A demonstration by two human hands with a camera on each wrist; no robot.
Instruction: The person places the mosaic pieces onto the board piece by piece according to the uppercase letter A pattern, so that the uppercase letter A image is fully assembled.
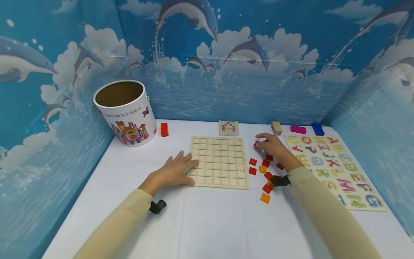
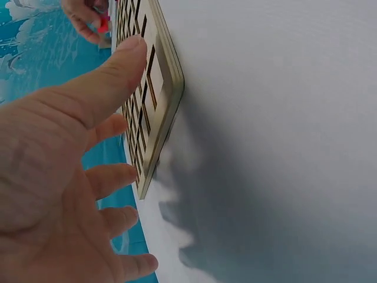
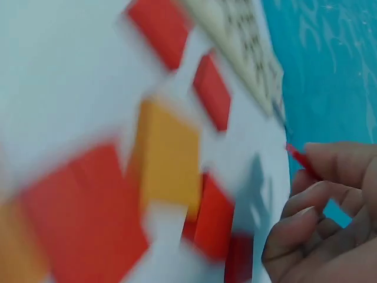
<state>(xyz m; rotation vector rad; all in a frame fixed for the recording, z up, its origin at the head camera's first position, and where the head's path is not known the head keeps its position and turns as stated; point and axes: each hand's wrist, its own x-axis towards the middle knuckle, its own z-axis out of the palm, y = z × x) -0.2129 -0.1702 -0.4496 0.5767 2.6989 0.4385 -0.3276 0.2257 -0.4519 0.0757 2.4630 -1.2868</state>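
A wooden grid board [image 1: 220, 162] with rows of square recesses lies on the white table. At its left edge is my left hand [image 1: 176, 169], fingers spread and fairly straight; in the left wrist view the thumb [image 2: 112, 76] reaches over the board's corner. My right hand [image 1: 273, 146], right of the board, pinches a small red square tile [image 3: 301, 160] between thumb and finger. Below that hand lie several loose red tiles [image 1: 252, 171] and a few orange ones, such as the orange tile [image 1: 265, 198]. Past the board's far edge sits a small pattern card [image 1: 228, 128].
A white bucket [image 1: 129, 118] stands at the back left beside a red block [image 1: 164, 130]. Along the back right are a wooden block [image 1: 276, 128], a magenta block [image 1: 298, 129] and a blue block [image 1: 318, 129]. An alphabet board [image 1: 352, 169] lies at the right.
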